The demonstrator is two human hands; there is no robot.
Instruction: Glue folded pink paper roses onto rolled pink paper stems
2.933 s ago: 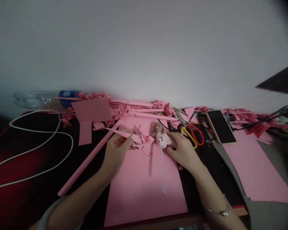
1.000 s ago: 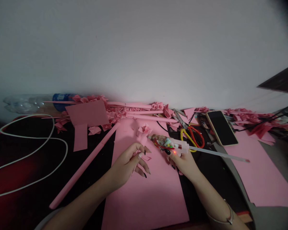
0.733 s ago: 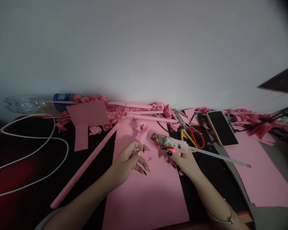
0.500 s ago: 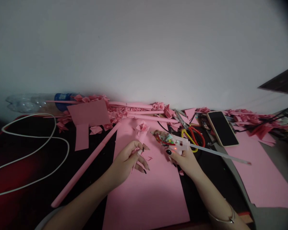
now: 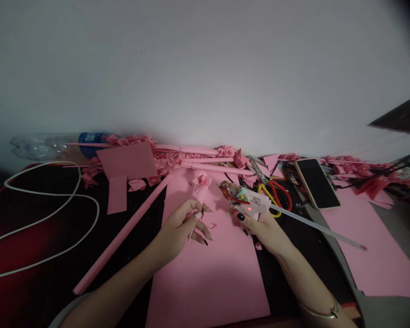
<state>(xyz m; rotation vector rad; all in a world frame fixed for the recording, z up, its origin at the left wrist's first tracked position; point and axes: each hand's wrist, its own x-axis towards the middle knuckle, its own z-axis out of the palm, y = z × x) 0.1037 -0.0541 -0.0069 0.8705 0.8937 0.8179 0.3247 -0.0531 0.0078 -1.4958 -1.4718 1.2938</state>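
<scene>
- Pinching a rolled pink paper stem [image 5: 198, 205] in a narrow grip with the left hand [image 5: 181, 228], fingers [image 5: 194, 216] curling round it just below a folded paper rose [image 5: 201, 180], rose end up and off the sheet.
- Wrapping the right hand [image 5: 264, 230] snugly round a hot glue gun [image 5: 254, 205], red light glowing, long glue stick [image 5: 317, 230] poking out the back toward the lower right.
- Aiming the nozzle [image 5: 224, 187] toward the rose, close but not touching. Colourful bits bunched round that end, no telling what they are.
- Tip from experience: keeping both wrists low and steady, and keeping the long nails well away from that nozzle. Hot glue and fingertips, not fun!
- Lying under both hands: a big pink paper sheet [image 5: 208, 291] on a black tabletop [image 5: 41, 228], with small pink scraps scattered about.
- Sitting nearby: a long pink paper tube [image 5: 119, 239] on the left, red-and-yellow-handled scissors [image 5: 273, 196] and a smartphone [image 5: 317, 183] on the right.
- Piling up along the white wall [image 5: 205, 68]: more paper roses [image 5: 166, 157], pink stems, and a crushed plastic bottle [image 5: 54, 146], with a white cable [image 5: 44, 200] looping across the black.
</scene>
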